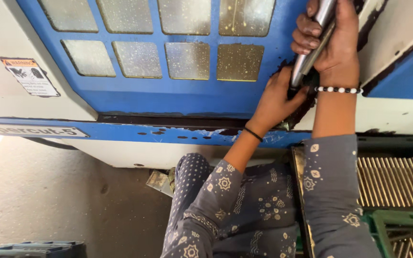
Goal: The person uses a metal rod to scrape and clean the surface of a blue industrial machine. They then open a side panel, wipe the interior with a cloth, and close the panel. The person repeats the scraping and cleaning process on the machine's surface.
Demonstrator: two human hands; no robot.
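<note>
A blue sliding machine door (178, 95) with several grimy window panes fills the top of the head view. My right hand (333, 43) is wrapped around the door's long metal handle (311, 43) at the door's right edge. My left hand (276, 100) presses against the dark gap just below the handle's lower end. A bead bracelet (339, 90) circles my right wrist and a thin black band (253, 134) my left. Both arms wear grey patterned sleeves.
A white machine casing (39, 52) carries a warning sticker (29, 76) at the left. Rows of thin metal rods lie in a tray (395, 181) at the right, above a green crate (397, 229). Grey concrete floor (48, 196) lies lower left, with a dark crate (34, 249).
</note>
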